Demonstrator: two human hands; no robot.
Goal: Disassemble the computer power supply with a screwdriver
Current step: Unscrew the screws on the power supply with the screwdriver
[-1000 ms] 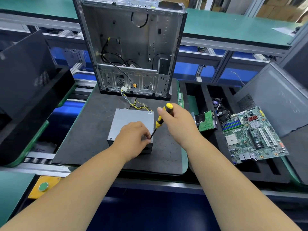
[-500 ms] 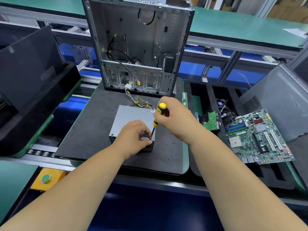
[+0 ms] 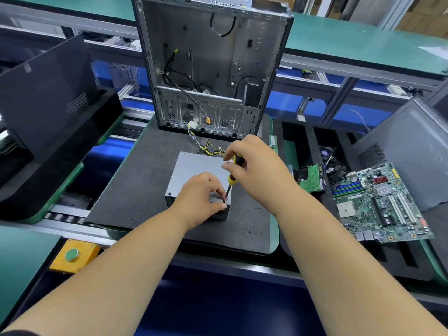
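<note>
The power supply (image 3: 196,170), a grey metal box, lies flat on the dark mat of the worktop (image 3: 135,190), directly under both hands and in front of the open computer case (image 3: 213,69). The right hand (image 3: 254,170) has its fingers (image 3: 229,155) curled around the black and yellow handle of the screwdriver (image 3: 231,181); the shaft goes down and a little to the left, and its tip meets the near right corner of the box. The left hand (image 3: 201,197) rests on this same corner, with its fingers (image 3: 219,190) curled and pinched close around the tip — I think they guide it onto a screw, but the screw itself is hidden. To do this step well, I would keep the shaft in line with the screw, press down firmly before turning, and keep the left hand's weight on the box so it does not slide on the mat. The left fingertips are very near the tip, so a slip may hurt them. On the box I can read no brand or label — the motherboard (image 3: 378,202) to the right of the right hand carries printing, but it is too small to read.
</note>
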